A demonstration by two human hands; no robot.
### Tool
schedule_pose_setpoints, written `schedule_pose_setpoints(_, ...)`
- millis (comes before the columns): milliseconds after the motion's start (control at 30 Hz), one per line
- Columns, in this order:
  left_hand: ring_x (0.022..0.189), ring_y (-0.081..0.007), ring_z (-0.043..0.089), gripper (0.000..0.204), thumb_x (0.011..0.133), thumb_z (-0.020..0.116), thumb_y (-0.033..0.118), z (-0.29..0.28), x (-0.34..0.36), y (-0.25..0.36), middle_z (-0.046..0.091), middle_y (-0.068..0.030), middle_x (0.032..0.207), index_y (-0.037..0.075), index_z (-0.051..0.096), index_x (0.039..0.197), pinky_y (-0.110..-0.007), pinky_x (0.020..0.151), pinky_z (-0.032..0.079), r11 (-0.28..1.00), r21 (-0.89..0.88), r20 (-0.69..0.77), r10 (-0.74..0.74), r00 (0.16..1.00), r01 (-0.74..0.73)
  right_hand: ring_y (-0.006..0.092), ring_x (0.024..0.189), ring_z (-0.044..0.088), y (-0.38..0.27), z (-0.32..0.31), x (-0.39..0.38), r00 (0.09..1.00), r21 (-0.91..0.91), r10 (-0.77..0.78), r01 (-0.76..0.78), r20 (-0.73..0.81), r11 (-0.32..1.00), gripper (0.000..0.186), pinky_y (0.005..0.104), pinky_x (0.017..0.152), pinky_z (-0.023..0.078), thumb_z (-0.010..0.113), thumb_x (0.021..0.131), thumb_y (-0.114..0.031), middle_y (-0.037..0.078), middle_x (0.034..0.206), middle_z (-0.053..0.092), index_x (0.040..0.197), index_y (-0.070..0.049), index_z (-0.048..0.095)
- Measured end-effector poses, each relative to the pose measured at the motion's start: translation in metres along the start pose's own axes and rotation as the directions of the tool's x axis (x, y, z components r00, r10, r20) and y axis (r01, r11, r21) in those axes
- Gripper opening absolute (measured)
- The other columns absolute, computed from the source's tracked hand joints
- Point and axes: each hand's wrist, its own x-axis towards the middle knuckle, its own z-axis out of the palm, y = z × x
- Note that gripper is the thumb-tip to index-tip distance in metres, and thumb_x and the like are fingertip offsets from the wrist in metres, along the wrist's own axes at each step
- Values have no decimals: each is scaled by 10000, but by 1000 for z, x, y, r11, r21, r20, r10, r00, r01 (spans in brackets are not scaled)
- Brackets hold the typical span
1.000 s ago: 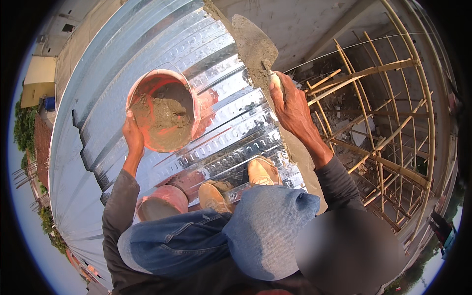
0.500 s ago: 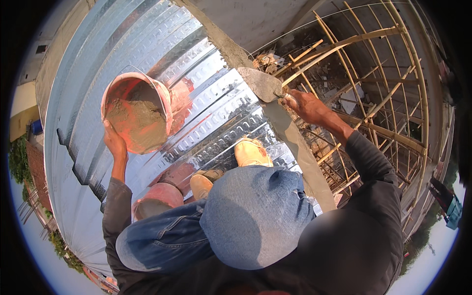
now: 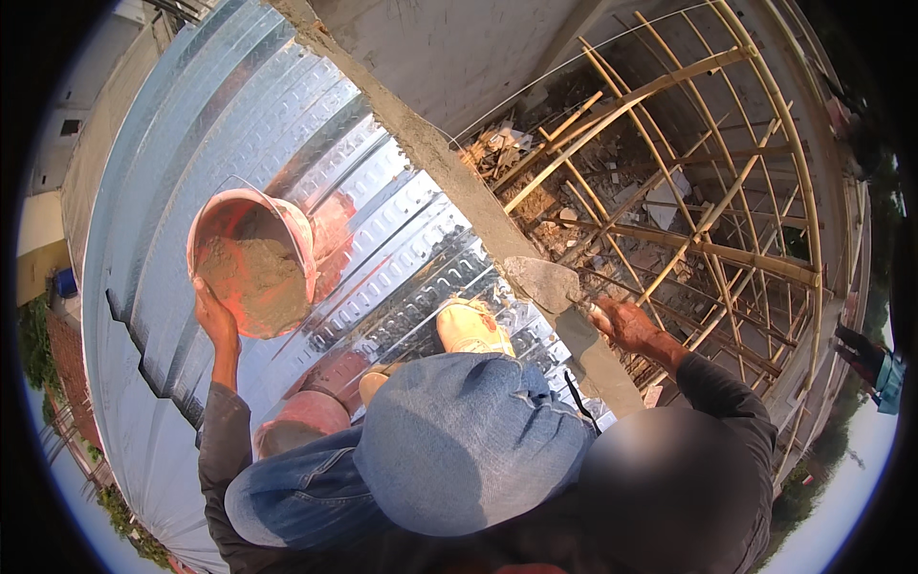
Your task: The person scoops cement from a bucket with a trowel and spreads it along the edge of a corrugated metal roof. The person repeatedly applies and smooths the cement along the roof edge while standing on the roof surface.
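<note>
My left hand grips the lower edge of a pinkish-red bucket, fingers partly hidden behind it. The bucket is tilted with its mouth toward me, and wet grey mortar lies inside. My right hand is closed round the handle of a trowel. The trowel's mortar-coated blade lies flat over the narrow wall top, with smoother, wetter mortar on the strip nearer me.
Ribbed shiny metal sheeting spreads under my feet, and my tan shoe rests on it. A second reddish bucket stands by my left leg. Beyond the wall, a drop holds bamboo scaffolding and rubble.
My right hand has drawn the trowel nearer to me along the wall top. The bucket in my left hand sits slightly lower in view, which has shifted a little.
</note>
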Motion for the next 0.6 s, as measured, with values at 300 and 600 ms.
schedule_pose_setpoints(300, 1346, -263, 599, 755, 1166, 400, 572, 9, -3, -11, 618, -180, 1494, -56, 516, 1568, -394, 1131, 475, 992, -117, 67, -30, 997, 37, 490, 864, 712, 65, 29, -101, 989, -151, 137, -128, 50, 980, 585, 593, 749, 543, 514, 1095, -590, 264, 871, 719, 1268, -39, 608)
schedule_pose_setpoints(600, 1405, -266, 557, 754, 1170, 394, 567, 0, -5, -1, 579, -167, 1551, -50, 493, 1592, -387, 1163, 446, 954, -268, 145, -97, 985, 133, 536, 852, 696, -14, 62, -80, 901, 246, 335, -271, -275, 931, 604, 607, 780, 534, 512, 1086, -588, 314, 848, 692, 1171, 3, 603)
